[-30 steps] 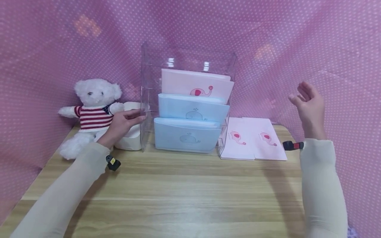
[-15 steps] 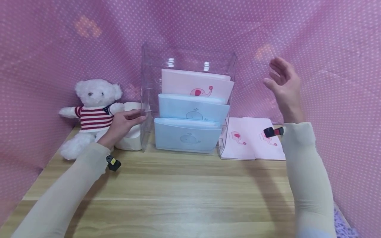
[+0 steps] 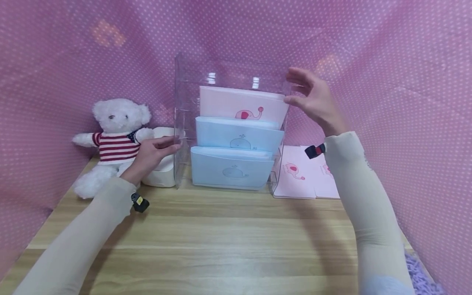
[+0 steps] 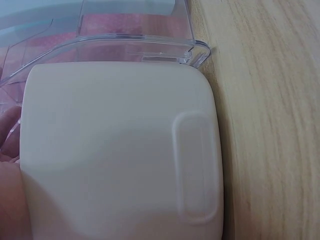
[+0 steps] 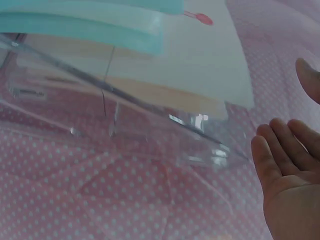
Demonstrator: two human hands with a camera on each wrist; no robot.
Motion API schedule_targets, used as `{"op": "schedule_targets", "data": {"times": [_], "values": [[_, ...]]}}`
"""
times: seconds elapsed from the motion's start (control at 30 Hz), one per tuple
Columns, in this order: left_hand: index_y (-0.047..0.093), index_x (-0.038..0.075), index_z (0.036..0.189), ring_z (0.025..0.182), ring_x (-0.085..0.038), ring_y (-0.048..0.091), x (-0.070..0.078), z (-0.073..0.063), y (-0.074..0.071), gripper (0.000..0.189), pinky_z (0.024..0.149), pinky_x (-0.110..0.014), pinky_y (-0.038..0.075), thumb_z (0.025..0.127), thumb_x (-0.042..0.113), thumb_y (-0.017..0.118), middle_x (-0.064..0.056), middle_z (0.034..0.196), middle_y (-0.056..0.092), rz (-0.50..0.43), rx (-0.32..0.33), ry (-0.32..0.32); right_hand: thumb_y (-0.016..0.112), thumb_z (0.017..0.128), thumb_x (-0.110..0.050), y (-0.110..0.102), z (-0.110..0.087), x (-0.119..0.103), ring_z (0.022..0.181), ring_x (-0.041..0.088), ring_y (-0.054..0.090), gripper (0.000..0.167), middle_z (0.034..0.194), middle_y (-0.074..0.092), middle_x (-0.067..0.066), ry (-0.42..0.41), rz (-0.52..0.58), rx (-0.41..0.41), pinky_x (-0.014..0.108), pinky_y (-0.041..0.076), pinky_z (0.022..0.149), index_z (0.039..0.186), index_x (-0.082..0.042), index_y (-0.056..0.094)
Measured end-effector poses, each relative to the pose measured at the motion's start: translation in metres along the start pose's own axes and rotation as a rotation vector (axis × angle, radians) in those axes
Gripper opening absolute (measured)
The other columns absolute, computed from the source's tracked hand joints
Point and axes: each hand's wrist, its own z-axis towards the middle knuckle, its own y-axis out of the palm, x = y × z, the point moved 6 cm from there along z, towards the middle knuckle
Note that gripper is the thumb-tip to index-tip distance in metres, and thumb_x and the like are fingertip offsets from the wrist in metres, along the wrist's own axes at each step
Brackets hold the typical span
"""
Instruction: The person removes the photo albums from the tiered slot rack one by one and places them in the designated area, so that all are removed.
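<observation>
A wood-grain table (image 3: 221,246) stretches before the clear rack (image 3: 233,73), where my left hand (image 3: 151,155) is at the left wall; whether its fingers pinch the wall I cannot tell. Standing in the rack, front to back, are a lower blue booklet (image 3: 232,168), an upper blue booklet (image 3: 239,135) and a pink booklet (image 3: 243,102). Left of the rack sit a white box (image 3: 162,174) and a white teddy bear (image 3: 119,135); right of it lie pink elephant-printed covers (image 3: 300,180). My right hand (image 3: 317,98), fingers extended and thumb apart, hovers just beside the rack's upper right edge, with dotted pink cloth (image 3: 236,28) behind.
</observation>
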Motion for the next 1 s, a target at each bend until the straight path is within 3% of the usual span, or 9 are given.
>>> {"op": "schedule_targets", "data": {"times": [0.2, 0.4, 0.57, 1.0], "values": [[0.063, 0.014, 0.139, 0.103, 0.012, 0.064, -0.001, 0.0, 0.002, 0.059, 0.091, -0.007, 0.052, 0.09, 0.044, 0.076, -0.01, 0.141, 0.064, -0.028, -0.008, 0.008, 0.081, 0.087, -0.016, 0.022, 0.01, 0.005, 0.14, 0.026, 0.051, 0.074, 0.153, 0.053, 0.004, 0.043, -0.122, -0.1, 0.037, 0.043, 0.12, 0.152, -0.019, 0.046], [0.062, 0.016, 0.14, 0.104, 0.012, 0.063, -0.001, 0.001, 0.001, 0.059, 0.092, -0.006, 0.051, 0.091, 0.046, 0.075, -0.009, 0.142, 0.063, -0.011, -0.009, 0.007, 0.08, 0.087, -0.013, 0.036, 0.016, 0.012, 0.129, 0.02, 0.06, 0.066, 0.148, 0.059, 0.003, 0.085, -0.133, -0.16, 0.036, 0.052, 0.11, 0.147, -0.018, 0.053], [0.062, 0.017, 0.14, 0.107, 0.011, 0.063, -0.001, 0.001, 0.0, 0.059, 0.093, -0.006, 0.05, 0.091, 0.047, 0.074, -0.007, 0.143, 0.063, -0.002, -0.009, 0.005, 0.082, 0.086, -0.015, 0.044, 0.018, 0.016, 0.118, 0.016, 0.066, 0.056, 0.139, 0.066, 0.0, 0.11, -0.104, -0.171, 0.029, 0.06, 0.095, 0.138, -0.023, 0.063], [0.062, 0.018, 0.14, 0.108, 0.01, 0.062, -0.001, 0.0, -0.001, 0.06, 0.093, -0.006, 0.05, 0.09, 0.048, 0.074, -0.006, 0.144, 0.062, 0.006, -0.006, -0.001, 0.08, 0.086, -0.012, 0.059, 0.017, 0.023, 0.11, 0.02, 0.071, 0.038, 0.133, 0.07, 0.001, 0.121, -0.046, -0.128, 0.034, 0.061, 0.093, 0.122, -0.022, 0.074]]}}
